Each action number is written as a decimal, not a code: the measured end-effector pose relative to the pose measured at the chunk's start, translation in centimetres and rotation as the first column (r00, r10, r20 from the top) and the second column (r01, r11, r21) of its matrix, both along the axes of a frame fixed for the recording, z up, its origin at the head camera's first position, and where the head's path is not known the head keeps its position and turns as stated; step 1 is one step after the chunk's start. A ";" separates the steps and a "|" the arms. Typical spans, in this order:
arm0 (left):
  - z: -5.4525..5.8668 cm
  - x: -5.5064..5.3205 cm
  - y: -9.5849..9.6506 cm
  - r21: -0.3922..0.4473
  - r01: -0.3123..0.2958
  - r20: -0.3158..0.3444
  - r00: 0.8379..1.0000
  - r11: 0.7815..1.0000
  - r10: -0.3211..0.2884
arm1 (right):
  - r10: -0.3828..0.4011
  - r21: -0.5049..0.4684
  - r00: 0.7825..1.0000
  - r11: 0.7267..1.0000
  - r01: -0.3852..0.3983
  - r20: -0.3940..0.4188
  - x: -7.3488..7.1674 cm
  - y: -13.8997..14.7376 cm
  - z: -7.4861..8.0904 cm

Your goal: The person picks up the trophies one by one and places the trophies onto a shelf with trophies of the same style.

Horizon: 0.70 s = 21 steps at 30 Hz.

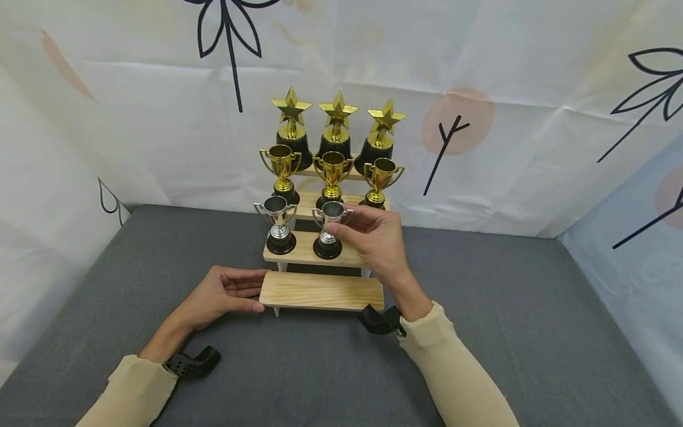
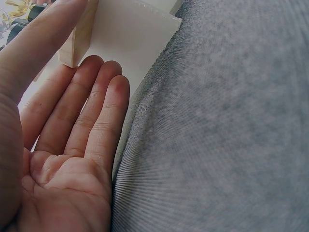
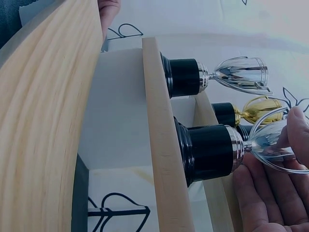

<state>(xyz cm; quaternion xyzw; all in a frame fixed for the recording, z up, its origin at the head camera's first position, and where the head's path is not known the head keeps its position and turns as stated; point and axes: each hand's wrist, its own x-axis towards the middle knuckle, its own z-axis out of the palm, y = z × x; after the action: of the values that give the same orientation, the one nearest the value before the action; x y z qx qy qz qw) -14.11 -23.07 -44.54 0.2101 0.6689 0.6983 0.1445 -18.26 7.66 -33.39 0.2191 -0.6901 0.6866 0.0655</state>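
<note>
A stepped wooden display stand with white side supports holds rows of small trophies. My right hand pinches a silver trophy cup at its bowl, thumb in front and fingers behind. In the right wrist view its black base meets the edge of the second step from the bottom. Left of it on that step stands another silver trophy cup. My left hand is at the left end of the lowest step. Its fingers lie nearly straight against the white support in the left wrist view.
Gold trophy cups fill the step above, and gold star trophies stand on the top step. A grey cloth covers the table. A white patterned curtain hangs behind the stand. Each wrist wears a black camera mount.
</note>
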 end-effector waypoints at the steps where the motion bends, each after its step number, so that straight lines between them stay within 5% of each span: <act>1: 0.0 0.0 0.0 -0.001 -0.001 0.001 1.000 1.000 0.001 | 0.001 0.000 1.000 1.000 -0.001 0.000 0.0 0.0 0.0; 21: 0.0 0.0 0.0 -0.001 -0.005 0.009 1.000 1.000 0.005 | 0.009 -0.007 1.000 1.000 -0.009 0.020 0.1 -0.2 0.0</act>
<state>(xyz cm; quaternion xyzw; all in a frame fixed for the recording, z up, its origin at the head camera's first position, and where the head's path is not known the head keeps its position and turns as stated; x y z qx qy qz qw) -14.13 -23.07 -44.54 0.2052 0.6692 0.6991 0.1457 -18.12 7.42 -33.44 0.2152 -0.6872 0.6916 0.0563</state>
